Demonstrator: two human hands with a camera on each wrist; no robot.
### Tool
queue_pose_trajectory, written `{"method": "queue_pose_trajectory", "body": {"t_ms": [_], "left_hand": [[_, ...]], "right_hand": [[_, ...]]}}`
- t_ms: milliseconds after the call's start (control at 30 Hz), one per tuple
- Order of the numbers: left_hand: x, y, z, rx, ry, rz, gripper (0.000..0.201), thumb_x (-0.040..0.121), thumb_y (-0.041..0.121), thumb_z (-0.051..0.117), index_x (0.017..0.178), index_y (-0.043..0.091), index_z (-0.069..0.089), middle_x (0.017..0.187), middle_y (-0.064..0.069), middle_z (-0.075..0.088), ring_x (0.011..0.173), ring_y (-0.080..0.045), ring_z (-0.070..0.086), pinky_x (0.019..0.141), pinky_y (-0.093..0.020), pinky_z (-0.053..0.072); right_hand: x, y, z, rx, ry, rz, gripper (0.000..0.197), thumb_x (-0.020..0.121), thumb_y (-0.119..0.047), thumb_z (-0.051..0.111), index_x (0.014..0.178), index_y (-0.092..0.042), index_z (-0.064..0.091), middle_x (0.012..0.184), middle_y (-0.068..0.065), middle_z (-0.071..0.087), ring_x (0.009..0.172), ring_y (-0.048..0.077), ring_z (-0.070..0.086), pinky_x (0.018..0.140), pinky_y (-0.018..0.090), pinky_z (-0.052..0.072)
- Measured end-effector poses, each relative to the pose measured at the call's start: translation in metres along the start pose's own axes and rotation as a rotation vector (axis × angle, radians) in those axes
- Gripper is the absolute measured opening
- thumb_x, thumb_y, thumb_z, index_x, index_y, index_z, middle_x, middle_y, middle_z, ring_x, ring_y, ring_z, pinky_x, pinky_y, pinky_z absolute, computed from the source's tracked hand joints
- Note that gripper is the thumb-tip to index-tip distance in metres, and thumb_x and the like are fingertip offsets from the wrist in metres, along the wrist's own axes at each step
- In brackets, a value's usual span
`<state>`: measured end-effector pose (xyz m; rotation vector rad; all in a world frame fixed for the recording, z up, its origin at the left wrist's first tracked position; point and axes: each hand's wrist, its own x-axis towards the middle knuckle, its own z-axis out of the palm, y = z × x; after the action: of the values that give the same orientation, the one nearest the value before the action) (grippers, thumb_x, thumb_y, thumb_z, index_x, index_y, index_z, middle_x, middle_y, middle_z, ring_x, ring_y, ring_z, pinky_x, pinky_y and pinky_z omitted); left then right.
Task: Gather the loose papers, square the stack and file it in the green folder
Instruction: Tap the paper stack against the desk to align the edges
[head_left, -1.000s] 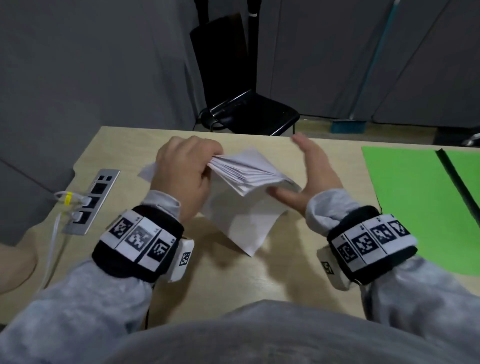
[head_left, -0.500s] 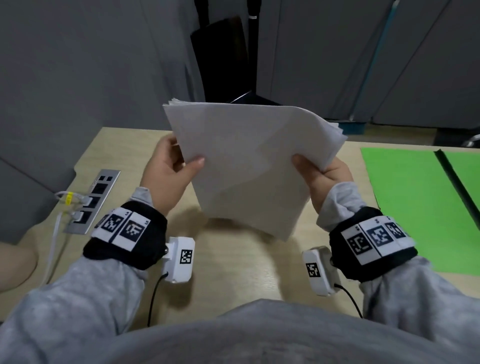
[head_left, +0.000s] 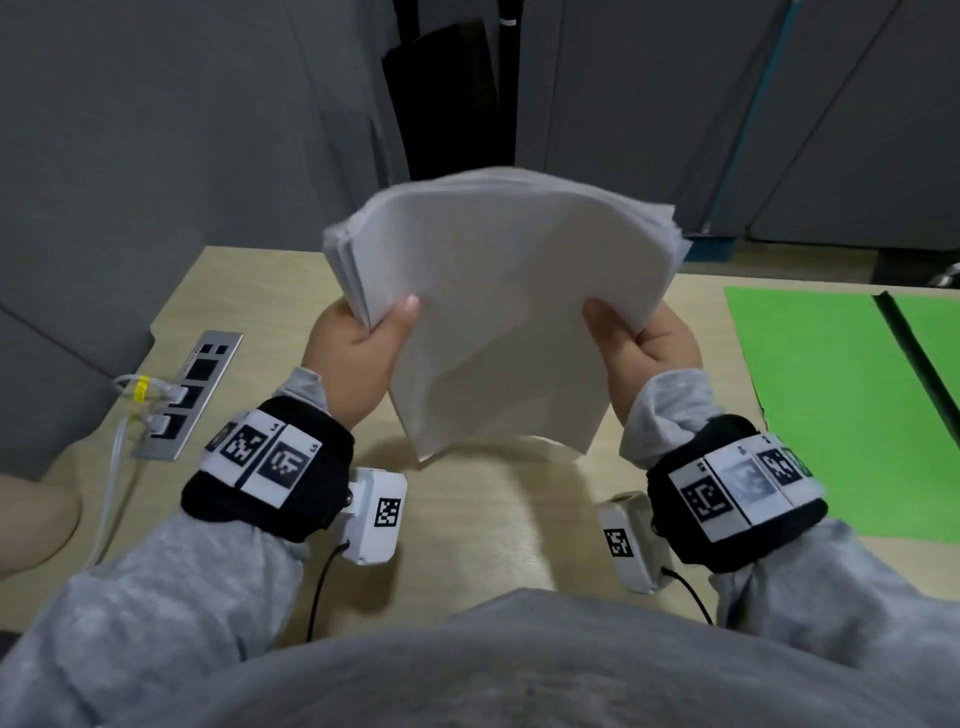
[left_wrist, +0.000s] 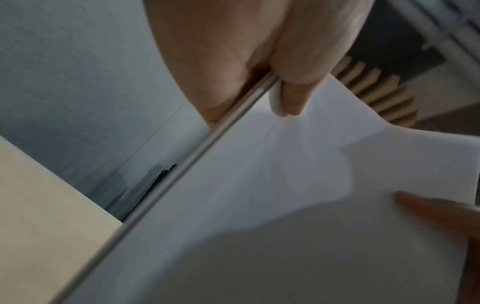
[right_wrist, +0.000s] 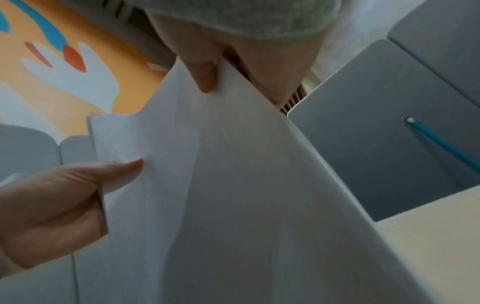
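Note:
I hold a stack of white papers (head_left: 498, 312) upright above the desk, its top edge bowed and its sheet edges slightly fanned. My left hand (head_left: 358, 343) grips the stack's left edge, thumb on the near face. My right hand (head_left: 641, 340) grips the right edge the same way. The left wrist view shows the left thumb (left_wrist: 288, 90) pinching the stack (left_wrist: 285, 205). In the right wrist view the right thumb (right_wrist: 205, 76) presses the papers (right_wrist: 246, 185), and the left hand (right_wrist: 52, 205) holds the other side. The open green folder (head_left: 821, 405) lies flat on the desk at the right.
The pale wooden desk (head_left: 498, 525) carries a metal socket panel (head_left: 187, 395) with white cables at its left edge. A black chair (head_left: 447, 98) stands beyond the desk against grey partitions.
The papers went from lying gathered on the desk to being held upright by both hands. Since half a second ago the stack has straightened from tilted and its top has bowed.

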<state>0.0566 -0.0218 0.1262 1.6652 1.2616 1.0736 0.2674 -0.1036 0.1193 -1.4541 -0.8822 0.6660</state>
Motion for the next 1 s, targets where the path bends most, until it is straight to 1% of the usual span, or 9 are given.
{"method": "queue_pose_trajectory", "body": {"t_ms": [100,167,267,433,600,700,800,900,1000], "left_hand": [[0.001,0.001,-0.003,-0.058,-0.079,-0.002,0.003,0.082,0.033,0.064,0.081,0.030,0.065,0.082,0.010,0.068,0.070,0.010,0.063,0.067,-0.013,0.051],[-0.002,-0.005,-0.001,-0.020,-0.175,-0.064,0.007,0.076,0.036,0.065,0.082,0.033,0.064,0.086,0.008,0.069,0.075,0.007,0.063,0.073,-0.019,0.052],[-0.004,-0.005,0.003,0.014,-0.104,-0.136,0.010,0.085,0.034,0.064,0.084,0.025,0.065,0.088,-0.002,0.069,0.078,-0.006,0.064,0.080,-0.032,0.051],[-0.005,0.001,-0.001,-0.047,-0.053,-0.055,0.005,0.079,0.032,0.069,0.078,0.029,0.066,0.082,0.007,0.069,0.068,0.009,0.063,0.065,-0.013,0.052],[-0.012,-0.004,0.008,0.038,-0.097,-0.138,0.034,0.074,0.043,0.061,0.086,0.012,0.069,0.094,-0.017,0.072,0.090,-0.026,0.068,0.085,-0.046,0.053],[-0.011,0.003,0.003,-0.042,-0.035,-0.073,0.016,0.074,0.040,0.065,0.076,0.025,0.068,0.082,-0.006,0.072,0.079,-0.013,0.067,0.073,-0.033,0.055],[-0.012,-0.005,0.001,-0.036,-0.114,-0.114,0.013,0.067,0.037,0.073,0.078,0.032,0.069,0.083,0.008,0.070,0.076,-0.001,0.066,0.069,-0.022,0.054],[-0.016,-0.020,0.008,0.148,-0.210,-0.227,0.022,0.079,0.028,0.071,0.095,0.013,0.071,0.092,-0.005,0.070,0.088,-0.018,0.065,0.075,-0.026,0.046],[-0.011,-0.021,0.009,0.208,-0.166,-0.211,0.019,0.089,0.024,0.060,0.092,0.007,0.068,0.089,-0.011,0.066,0.086,-0.024,0.060,0.064,-0.029,0.043]], "right_hand": [[0.001,0.002,0.001,0.038,-0.038,0.017,0.004,0.081,-0.023,0.067,0.081,-0.027,0.065,0.069,-0.014,0.068,0.067,0.000,0.064,0.062,0.017,0.053],[0.000,0.010,0.004,-0.013,-0.103,0.082,0.011,0.082,-0.019,0.066,0.080,-0.029,0.063,0.065,-0.018,0.067,0.060,-0.009,0.062,0.058,0.008,0.048],[-0.003,0.012,0.007,-0.011,-0.084,0.120,0.011,0.086,-0.024,0.063,0.076,-0.029,0.064,0.060,-0.021,0.067,0.059,-0.010,0.061,0.060,0.006,0.048],[-0.003,0.001,0.006,0.043,-0.018,0.069,0.006,0.082,-0.025,0.067,0.077,-0.027,0.066,0.065,-0.017,0.067,0.064,-0.004,0.062,0.062,0.011,0.051],[-0.005,0.005,0.007,-0.023,-0.041,0.177,0.009,0.084,-0.026,0.065,0.090,-0.020,0.064,0.072,-0.011,0.062,0.067,0.008,0.060,0.068,0.023,0.046],[-0.007,0.000,0.004,0.064,0.024,0.095,0.009,0.080,-0.021,0.069,0.073,-0.024,0.064,0.062,-0.014,0.066,0.057,-0.005,0.061,0.059,0.015,0.051],[-0.006,0.005,-0.001,0.075,-0.037,0.075,0.014,0.078,-0.018,0.072,0.080,-0.029,0.064,0.063,-0.020,0.070,0.062,-0.007,0.065,0.056,0.011,0.050],[-0.007,0.012,-0.002,0.032,-0.062,0.083,0.016,0.078,-0.018,0.071,0.081,-0.031,0.063,0.064,-0.025,0.069,0.062,-0.009,0.064,0.055,0.009,0.049],[-0.002,0.013,-0.005,0.012,-0.017,0.051,0.025,0.077,-0.017,0.072,0.096,-0.028,0.061,0.078,-0.017,0.069,0.071,-0.006,0.064,0.063,0.013,0.052]]}}
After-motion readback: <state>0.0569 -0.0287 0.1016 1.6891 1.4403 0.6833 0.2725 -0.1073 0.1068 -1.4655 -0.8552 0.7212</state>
